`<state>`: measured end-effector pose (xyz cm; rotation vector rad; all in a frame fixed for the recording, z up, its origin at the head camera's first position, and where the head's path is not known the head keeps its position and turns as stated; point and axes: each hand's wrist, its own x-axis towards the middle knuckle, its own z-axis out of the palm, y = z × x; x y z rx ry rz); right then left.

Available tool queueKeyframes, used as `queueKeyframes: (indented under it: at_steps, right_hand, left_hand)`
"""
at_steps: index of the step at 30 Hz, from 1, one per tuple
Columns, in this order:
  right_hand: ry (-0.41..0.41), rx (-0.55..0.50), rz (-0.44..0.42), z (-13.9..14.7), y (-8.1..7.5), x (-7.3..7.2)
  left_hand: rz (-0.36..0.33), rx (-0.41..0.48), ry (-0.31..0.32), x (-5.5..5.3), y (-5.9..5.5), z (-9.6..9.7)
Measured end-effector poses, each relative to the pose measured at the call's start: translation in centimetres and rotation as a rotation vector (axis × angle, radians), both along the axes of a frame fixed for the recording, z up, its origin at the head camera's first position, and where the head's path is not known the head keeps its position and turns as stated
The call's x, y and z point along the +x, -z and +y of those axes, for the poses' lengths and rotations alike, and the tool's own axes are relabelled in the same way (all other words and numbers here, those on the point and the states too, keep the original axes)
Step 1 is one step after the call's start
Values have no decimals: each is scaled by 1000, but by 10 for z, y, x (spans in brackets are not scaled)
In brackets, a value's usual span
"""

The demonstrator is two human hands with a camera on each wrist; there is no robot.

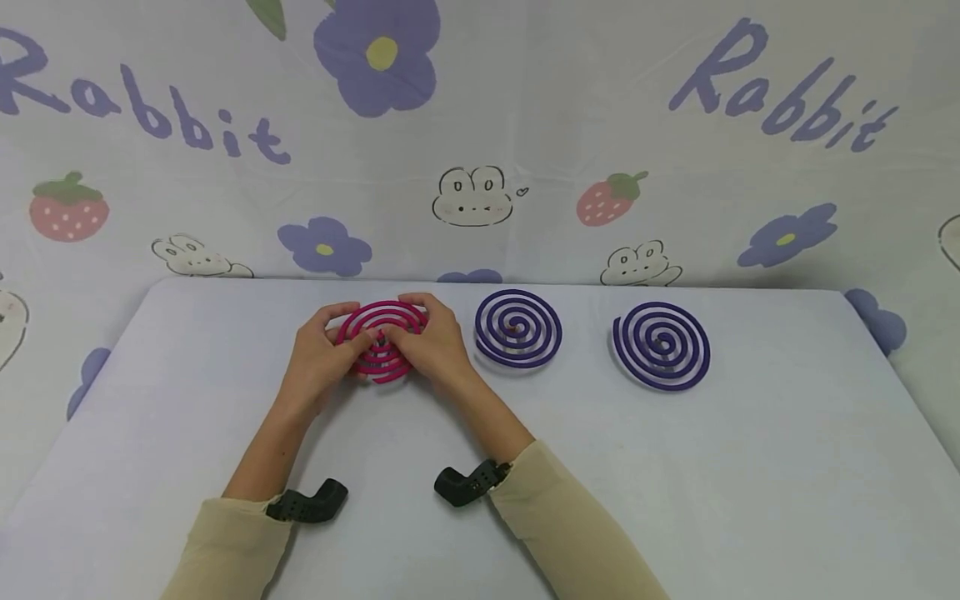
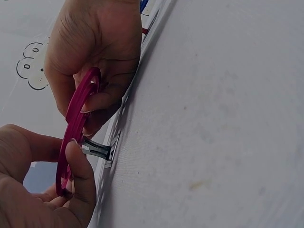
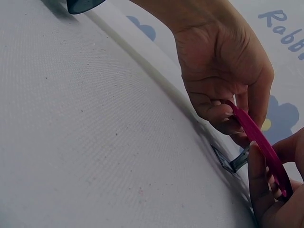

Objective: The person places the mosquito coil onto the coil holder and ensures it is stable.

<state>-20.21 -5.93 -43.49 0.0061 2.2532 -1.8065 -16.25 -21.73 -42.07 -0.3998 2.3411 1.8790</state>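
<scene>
A pink mosquito coil (image 2: 76,116) stands raised over the white table on a small metal stand (image 2: 97,149), whose flat base shows at the tabletop. From the left side, my left hand (image 1: 318,354) grips the coil's rim, its thumb across the top toward the centre. On the opposite side my right hand (image 1: 441,343) holds the rim in the same manner, and the two thumbs come close together near the middle. In both wrist views the fingers reach under the coil. Whether the stand is fastened to the coil's centre is hidden by the hands.
Two dark purple coils sit to the right, the nearer one (image 1: 522,325) beside my right hand and the other (image 1: 663,342) farther along. Each appears raised off the white table (image 1: 787,467). A printed fabric backdrop (image 1: 525,100) rises behind the far edge.
</scene>
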Motion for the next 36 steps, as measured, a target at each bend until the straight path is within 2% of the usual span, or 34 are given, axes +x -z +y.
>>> queueKeyframes:
  at_steps: [6,12,21,36]
  right_hand:
    - [-16,-1,9,1,4,3]
    - [-15,12,51,2,5,0]
    - [5,0,27,2,1,-4]
    - [18,21,53,0,-1,-2]
  left_hand:
    - [-15,30,-11,5,3,1]
    - [-8,35,-8,2,1,2]
    - [-5,14,0,-3,-1,1]
    - [-6,-6,9,-3,-2,1]
